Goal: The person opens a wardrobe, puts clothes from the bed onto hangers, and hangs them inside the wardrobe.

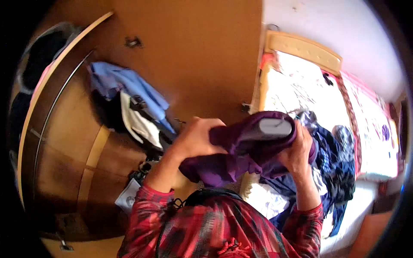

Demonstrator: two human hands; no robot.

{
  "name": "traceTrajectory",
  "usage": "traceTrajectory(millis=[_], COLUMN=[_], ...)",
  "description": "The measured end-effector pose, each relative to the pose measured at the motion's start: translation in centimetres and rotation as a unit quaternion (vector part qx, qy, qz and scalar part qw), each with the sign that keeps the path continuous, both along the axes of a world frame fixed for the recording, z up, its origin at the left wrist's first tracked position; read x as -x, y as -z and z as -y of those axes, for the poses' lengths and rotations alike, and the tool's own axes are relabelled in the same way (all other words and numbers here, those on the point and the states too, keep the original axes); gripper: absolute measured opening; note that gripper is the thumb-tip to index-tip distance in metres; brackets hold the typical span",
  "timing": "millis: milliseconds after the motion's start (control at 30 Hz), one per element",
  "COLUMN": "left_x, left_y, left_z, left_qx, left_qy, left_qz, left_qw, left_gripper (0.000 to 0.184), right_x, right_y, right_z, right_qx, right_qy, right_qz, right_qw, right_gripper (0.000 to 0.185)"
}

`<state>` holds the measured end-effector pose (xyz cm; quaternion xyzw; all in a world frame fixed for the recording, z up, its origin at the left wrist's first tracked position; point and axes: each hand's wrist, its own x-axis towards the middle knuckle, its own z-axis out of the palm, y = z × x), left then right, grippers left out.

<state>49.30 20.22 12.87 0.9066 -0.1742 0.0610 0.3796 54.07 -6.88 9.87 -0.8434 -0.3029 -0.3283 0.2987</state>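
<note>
A dark purple shirt (pixel 219 165) hangs bunched between my two hands, in front of my chest. My left hand (pixel 198 136) is closed round its left side, with the fingers partly behind the cloth. On the other side, my right hand (pixel 300 150) grips the shirt near the rounded upper edge, which looks like a collar. Inside that edge shows a pale grey oval patch (pixel 275 127); I cannot tell whether it is a label or the lining. The lower part of the shirt hangs in loose folds.
To the left is an open wardrobe (pixel 64 150) with a blue garment (pixel 129 86) and a white garment (pixel 140 122) hanging in it. A brown door panel (pixel 198 56) stands ahead. Rightward, a pile of dark clothes (pixel 333 163) lies by a bed with a wooden headboard (pixel 303 49).
</note>
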Motion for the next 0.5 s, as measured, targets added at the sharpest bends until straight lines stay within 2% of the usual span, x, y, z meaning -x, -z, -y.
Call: traceTrajectory(millis=[67,200,233,267,333,367,400,433,467,500], left_x=[1.0,4.2,4.9,5.8,8.0,8.7,9.3,9.7,10.1,10.6], left_y=[0.1,-1.3,-0.9,-1.0,-0.8,-0.9,-0.1,1.4,3.0,4.4], left_z=[-0.9,-4.2,-5.3,-6.4,-7.9,-8.5,-9.4,-10.6,-11.7,-12.5], left_qx=[-0.037,-0.049,-0.072,-0.081,-0.089,-0.057,-0.055,0.083,0.219,0.242], left_qy=[0.002,-0.033,-0.028,-0.001,0.010,0.023,0.013,0.020,0.028,-0.020], left_qz=[-0.009,-0.081,-0.038,-0.060,-0.012,-0.065,-0.063,-0.132,-0.196,-0.231], left_qw=[0.999,0.995,0.996,0.995,0.996,0.996,0.996,0.988,0.956,0.942], left_gripper=[0.042,0.045,0.048,0.062,0.071,0.075,0.075,0.074,0.073,0.076], right_x=[-0.7,0.2,0.2,-0.2,-0.9,-1.9,-2.8,-3.4,-4.1,-4.4], right_y=[1.5,2.5,1.9,2.5,1.5,2.2,2.8,2.9,2.8,2.7], right_z=[-2.5,-6.7,-7.7,-9.0,-10.9,-11.9,-13.2,-14.7,-16.4,-18.0], right_qx=[-0.012,-0.027,-0.031,-0.052,-0.036,-0.013,-0.011,-0.023,-0.036,-0.036], right_qy=[-0.064,-0.148,-0.176,-0.183,-0.238,-0.248,-0.266,-0.288,-0.307,-0.317], right_qz=[-0.034,-0.027,-0.017,-0.009,0.014,-0.009,-0.022,-0.009,0.004,0.008], right_qw=[0.997,0.988,0.984,0.982,0.970,0.969,0.964,0.957,0.951,0.948], right_gripper=[0.039,0.029,0.028,0.028,0.030,0.036,0.037,0.037,0.036,0.036])
